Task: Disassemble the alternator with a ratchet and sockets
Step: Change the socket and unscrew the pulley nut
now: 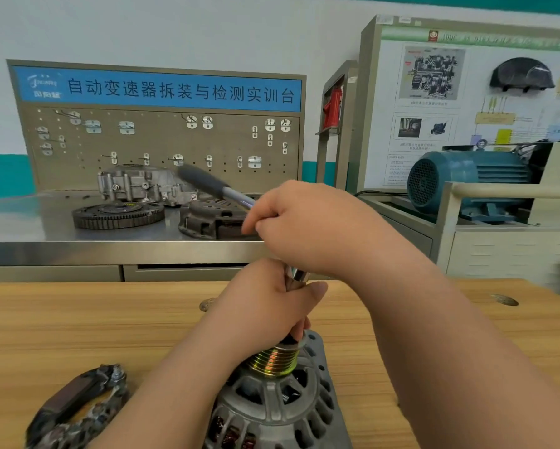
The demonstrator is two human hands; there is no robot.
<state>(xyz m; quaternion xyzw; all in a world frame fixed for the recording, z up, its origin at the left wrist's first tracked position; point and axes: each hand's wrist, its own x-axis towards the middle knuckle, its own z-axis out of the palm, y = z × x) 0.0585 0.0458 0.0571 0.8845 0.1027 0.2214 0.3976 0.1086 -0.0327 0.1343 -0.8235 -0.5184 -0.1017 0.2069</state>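
Alternator (272, 403) below left hand (265, 306), socket (297, 276) seemingly gripped

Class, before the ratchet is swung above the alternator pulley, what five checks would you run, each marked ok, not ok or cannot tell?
1. Socket seated at the pulley: cannot tell, the left hand hides the joint.
2. Left hand steadying the socket: ok.
3. Right hand out on the ratchet grip: not ok, it holds near the head.
4. Alternator clamped: cannot tell, no vice shows on the wooden table.
5. Loose dark part clear of the alternator: ok.
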